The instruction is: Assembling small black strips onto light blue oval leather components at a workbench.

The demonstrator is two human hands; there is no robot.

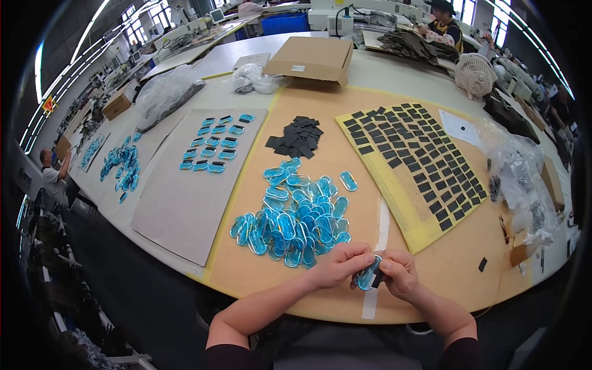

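Both my hands meet at the near edge of the bench: my left hand (pixel 338 264) and my right hand (pixel 398 271) are closed together on one blue oval piece (pixel 368 275), pinched between the fingertips of each. I judge the step in hand to be working on this single piece, perhaps fitting or peeling something at its lower end, where a small dark bit shows. What that bit is I cannot make out.

Just beyond my hands lies the heap of blue ovals (pixel 293 219), loose and overlapping on the tan sheet (pixel 345 154). Further toward the middle sits a small pile of black patches (pixel 296 137). To the right, a yellow board (pixel 410 169) carries rows of the same black patches, with a bare strip running through them. To the left, a grey board (pixel 185 197) holds finished-looking ovals laid in neat rows (pixel 216 143) near its far end.

A next move, as I judge it, would call for a steady pinch and careful lining-up, since the piece is small and slick-looking.

My fingers cover much of the oval. Clear bags (pixel 518 179) at the right edge hide their contents, and the far edge of the bench bends away.
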